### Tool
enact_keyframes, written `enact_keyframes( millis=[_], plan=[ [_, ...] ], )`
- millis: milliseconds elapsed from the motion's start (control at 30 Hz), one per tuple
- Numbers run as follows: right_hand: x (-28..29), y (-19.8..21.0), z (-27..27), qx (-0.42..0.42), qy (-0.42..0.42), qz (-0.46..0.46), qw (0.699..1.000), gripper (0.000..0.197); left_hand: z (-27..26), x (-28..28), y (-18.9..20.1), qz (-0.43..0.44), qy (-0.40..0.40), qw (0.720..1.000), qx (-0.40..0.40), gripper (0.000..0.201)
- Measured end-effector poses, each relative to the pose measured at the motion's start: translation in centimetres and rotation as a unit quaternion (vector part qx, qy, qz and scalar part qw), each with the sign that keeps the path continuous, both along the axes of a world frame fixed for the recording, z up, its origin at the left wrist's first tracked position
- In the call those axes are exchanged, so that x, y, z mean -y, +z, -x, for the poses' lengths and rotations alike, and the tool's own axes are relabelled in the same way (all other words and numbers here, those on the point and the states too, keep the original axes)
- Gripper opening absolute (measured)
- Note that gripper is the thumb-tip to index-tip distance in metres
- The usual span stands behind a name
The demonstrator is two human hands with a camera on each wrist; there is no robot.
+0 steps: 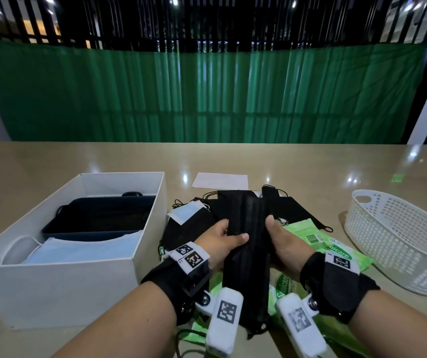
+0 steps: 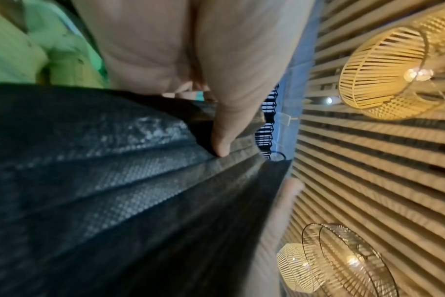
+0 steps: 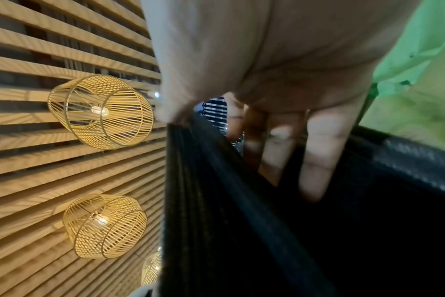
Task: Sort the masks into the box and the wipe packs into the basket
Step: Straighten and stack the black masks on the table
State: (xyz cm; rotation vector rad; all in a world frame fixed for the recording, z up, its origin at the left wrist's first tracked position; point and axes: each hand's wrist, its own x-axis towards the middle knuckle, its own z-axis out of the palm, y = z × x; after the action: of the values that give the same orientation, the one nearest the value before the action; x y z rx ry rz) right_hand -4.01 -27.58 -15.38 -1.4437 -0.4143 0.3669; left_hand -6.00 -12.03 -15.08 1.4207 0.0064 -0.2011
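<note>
Holding a stack of black masks (image 1: 248, 244) upright above the bench (image 1: 52, 161), right of the white box (image 1: 145, 228) and left of the basket (image 1: 398, 244). Likely feather-light, soft, floppy, apt to fan apart; best pinched across the pleated middle, clear of the ear loops. Left hand (image 1: 220, 244) clamped on the left edge, thumb over the front. Right hand (image 1: 284, 244) gripping the right edge, fingers (image 3: 320, 156) curled behind. Green wipe packs (image 1: 336, 244) lying underneath.

partly buried under black masks (image 1: 248, 244) and both wrists: green wipe packs (image 1: 336, 248). too blurred to read: most pack print.
</note>
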Motion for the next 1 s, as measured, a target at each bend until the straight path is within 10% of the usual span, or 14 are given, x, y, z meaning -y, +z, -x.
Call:
enact_keyframes(
  millis=[367, 600, 900, 1000],
  plan=[
    [0.4, 0.7, 0.0, -0.046, 0.01, -0.094, 0.994, 0.067, 0.1, -0.1, 0.5, 0.082, -0.024, 0.996, -0.009, 0.002],
    [0.6, 2.5, -0.3, -0.024, -0.02, -0.116, 0.993, 0.059, 0.4, -0.1, 0.5, 0.147, -0.046, 0.988, -0.005, 0.031],
    [1.4, 1.6, -1.0, 0.057, -0.135, -0.018, 0.989, 0.027, -0.6, -0.2, 1.1, 0.019, 0.059, 0.992, 0.11, 0.073],
    [1.8, 0.3, -0.9, 0.069, -0.142, 0.057, 0.986, 0.016, -0.2, -0.1, 0.5, -0.02, 0.031, 0.993, 0.115, 0.052]
  ],
)
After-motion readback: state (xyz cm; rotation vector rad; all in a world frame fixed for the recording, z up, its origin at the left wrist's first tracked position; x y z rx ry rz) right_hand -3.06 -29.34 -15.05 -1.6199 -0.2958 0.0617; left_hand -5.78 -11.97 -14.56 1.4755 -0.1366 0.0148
